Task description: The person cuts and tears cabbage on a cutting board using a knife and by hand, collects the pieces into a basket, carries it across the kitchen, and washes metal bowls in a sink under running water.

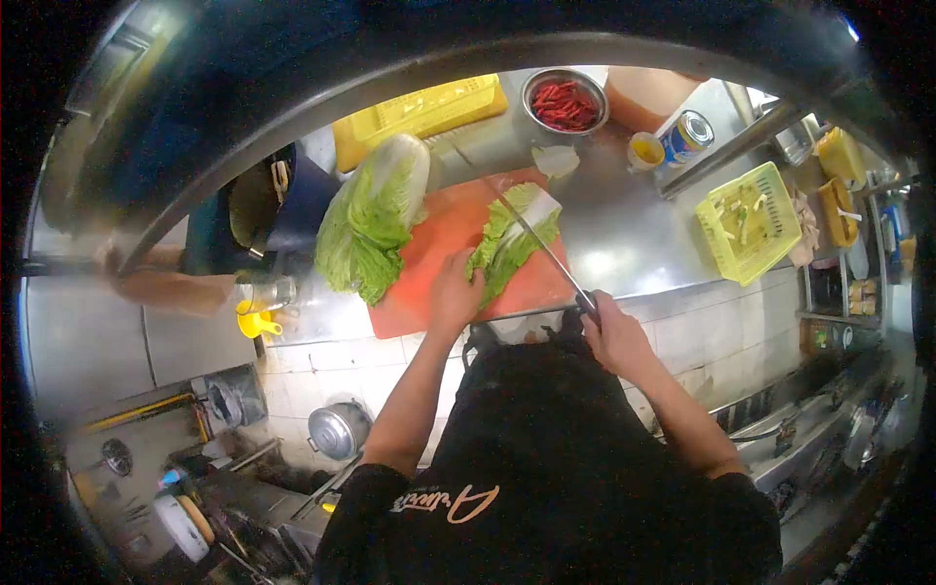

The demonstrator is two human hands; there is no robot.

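My right hand (612, 333) is closed round the handle of a long knife (534, 234), whose blade slants up and left over some cabbage leaves (509, 242). The leaves lie on the right part of an orange cutting board (429, 252). My left hand (455, 291) rests on the board against the leaves' left edge; its fingers are bent, and whether they pinch a leaf is too small to tell. A whole napa cabbage (372, 216) lies at the board's left side, pale base pointing away from me.
Beyond the board are a yellow basket (419, 115), a steel bowl of red chillies (565, 101), a white cabbage piece (556, 161) and a can (688, 133). A yellow-green basket (749, 222) stands right. At left are another person's arm (171, 283) and a yellow cup (255, 320).
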